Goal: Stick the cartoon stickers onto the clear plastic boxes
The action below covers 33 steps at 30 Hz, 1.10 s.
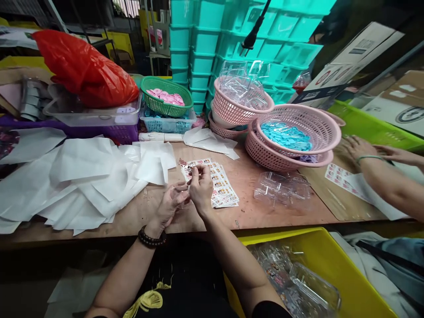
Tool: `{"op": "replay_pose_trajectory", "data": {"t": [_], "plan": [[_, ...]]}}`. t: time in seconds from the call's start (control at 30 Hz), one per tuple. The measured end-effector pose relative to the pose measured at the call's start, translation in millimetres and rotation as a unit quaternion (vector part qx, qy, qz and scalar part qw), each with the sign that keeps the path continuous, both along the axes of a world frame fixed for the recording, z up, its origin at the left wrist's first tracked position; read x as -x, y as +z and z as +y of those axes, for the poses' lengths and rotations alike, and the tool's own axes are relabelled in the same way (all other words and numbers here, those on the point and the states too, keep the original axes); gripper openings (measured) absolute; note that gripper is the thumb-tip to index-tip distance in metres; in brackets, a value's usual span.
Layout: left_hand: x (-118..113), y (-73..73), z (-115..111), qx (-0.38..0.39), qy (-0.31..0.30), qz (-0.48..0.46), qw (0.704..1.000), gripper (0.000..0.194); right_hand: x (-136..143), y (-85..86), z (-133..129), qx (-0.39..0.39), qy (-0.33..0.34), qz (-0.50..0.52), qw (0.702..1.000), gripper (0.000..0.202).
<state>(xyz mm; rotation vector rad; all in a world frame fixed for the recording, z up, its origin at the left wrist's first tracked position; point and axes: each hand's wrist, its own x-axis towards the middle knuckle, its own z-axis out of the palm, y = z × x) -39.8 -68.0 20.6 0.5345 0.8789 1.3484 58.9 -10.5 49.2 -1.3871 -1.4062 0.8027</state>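
Note:
My right hand (201, 189) is over a stack of printed sticker sheets (223, 185), its thumb and fingertips pinched together. Whatever they pinch is too small or hidden to make out. Beside it, my left hand (172, 204), with a dark bead bracelet at the wrist, has its fingers curled around what looks like a small clear plastic piece (182, 205), mostly hidden. The two hands nearly touch above the wooden table (245, 216). To their right lie several clear plastic cases (281, 190).
White backing sheets (89, 176) pile up at left. Pink baskets (288, 163) hold blue and clear parts; a green basket (167, 108) holds pink pieces. A yellow bin (351, 282) with clear cases stands below the edge. Another person's hands (361, 150) work at right.

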Motion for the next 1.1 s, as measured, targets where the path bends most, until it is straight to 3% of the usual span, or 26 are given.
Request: {"op": "replay_pose_trajectory", "data": {"t": [0.17, 0.33, 0.47, 0.53, 0.63, 0.87, 1.1], "plan": [[-4.9, -7.3, 2.1, -0.006, 0.07, 0.068, 0.995, 0.068, 4.4, -1.7, 4.2, -0.004, -0.017, 0.021, 1.0, 0.018], [-2.4, 0.5, 2.2, 0.009, 0.091, 0.046, 0.995, 0.056, -23.4, 28.0, -4.5, -0.031, 0.082, 0.189, 0.978, 0.032], [8.0, 7.4, 5.5, 0.019, 0.052, -0.008, 0.998, 0.045, -58.5, 52.2, -19.8, 0.151, 0.246, 0.186, 0.939, 0.039], [9.7, 7.4, 7.4, 0.018, 0.032, -0.037, 0.999, 0.045, -64.9, 53.2, -24.8, 0.214, 0.279, 0.168, 0.921, 0.043], [8.5, 5.3, 8.1, 0.027, 0.037, -0.042, 0.998, 0.045, -61.6, 45.9, -26.3, 0.223, 0.264, 0.161, 0.924, 0.047], [11.2, 6.0, 3.2, 0.016, 0.032, -0.021, 0.999, 0.043, -52.9, 37.0, -20.4, 0.137, 0.252, 0.093, 0.953, 0.044], [12.2, 7.3, 2.2, -0.002, 0.027, -0.011, 1.0, 0.045, -50.5, 33.1, -20.5, 0.134, 0.256, 0.078, 0.954, 0.043]]}}
